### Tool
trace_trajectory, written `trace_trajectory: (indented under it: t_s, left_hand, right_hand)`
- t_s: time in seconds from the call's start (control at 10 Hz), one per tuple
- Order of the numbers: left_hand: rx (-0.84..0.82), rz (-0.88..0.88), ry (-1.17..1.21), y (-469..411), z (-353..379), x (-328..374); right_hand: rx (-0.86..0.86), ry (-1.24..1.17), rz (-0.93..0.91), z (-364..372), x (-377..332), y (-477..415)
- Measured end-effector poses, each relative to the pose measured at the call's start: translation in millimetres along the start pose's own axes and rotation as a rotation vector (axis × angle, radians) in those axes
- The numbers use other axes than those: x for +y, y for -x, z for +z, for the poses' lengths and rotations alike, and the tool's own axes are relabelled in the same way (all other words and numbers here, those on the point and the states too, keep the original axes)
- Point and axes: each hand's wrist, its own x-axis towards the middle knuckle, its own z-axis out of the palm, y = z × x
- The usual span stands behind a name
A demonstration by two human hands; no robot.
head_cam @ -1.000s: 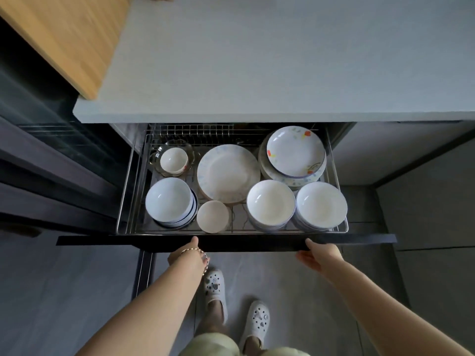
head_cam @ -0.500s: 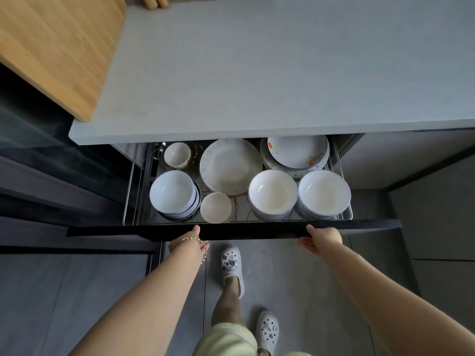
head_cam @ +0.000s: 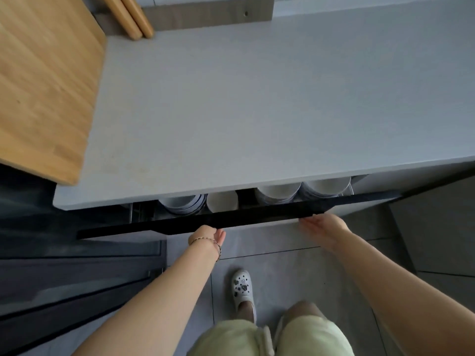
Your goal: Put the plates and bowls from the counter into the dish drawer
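The grey worktop (head_cam: 257,111) fills most of your view, with a wooden board (head_cam: 43,80) lying over its left end and two wooden rods (head_cam: 131,19) leaning at the back. Under its front lip the drawer (head_cam: 231,219) stands out only a little, its dark front running slightly aslant. Only a narrow gap is left above it.

Through that gap you can see the rims of the bowls. A stack (head_cam: 183,204) sits at the left with a small bowl (head_cam: 222,201) just beside it, and two more stacks (head_cam: 277,192) (head_cam: 326,186) sit to the right. All of them are inside the drawer, tucked under the worktop. The plates cannot be seen from here. I take it they sit further back.

Your hands are on the drawer front, not on any dish, which fits a closing push as the last step. Your right hand (head_cam: 323,223) lies flat on the front towards its right end, fingers straight, holding nothing. Your left hand (head_cam: 208,233) meets the front nearer the middle. Its fingers are mostly hidden at the front's edge and the thumb is out straight, so it looks spread flat and empty too. Two hands set apart like this should keep the drawer running square.

The bowls are just beyond the front panel from both hands, near them but not touching. A thin bracelet (head_cam: 205,240) circles your left wrist.
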Motion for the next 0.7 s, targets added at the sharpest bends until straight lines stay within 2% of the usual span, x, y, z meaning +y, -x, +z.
trace_trajectory:
  t_s: [0.2,0.4,0.6,0.7]
  left_hand:
    - [-0.165,0.002,0.064,15,24,32]
    - [-0.174,-0.013,0.19,7,40,45]
    - [-0.171,0.032,0.182,8,44,53]
    - [-0.208,0.01,-0.053,5,35,58]
  right_hand:
    - [-0.15,-0.224,-0.039,33,-27,-1]
    - [-0.125,-0.352,-0.03,51,-41,-16]
    - [-0.154,-0.324,-0.006,58,-42,-20]
    - [-0.204,-0.104,-0.008,57,-39,-8]
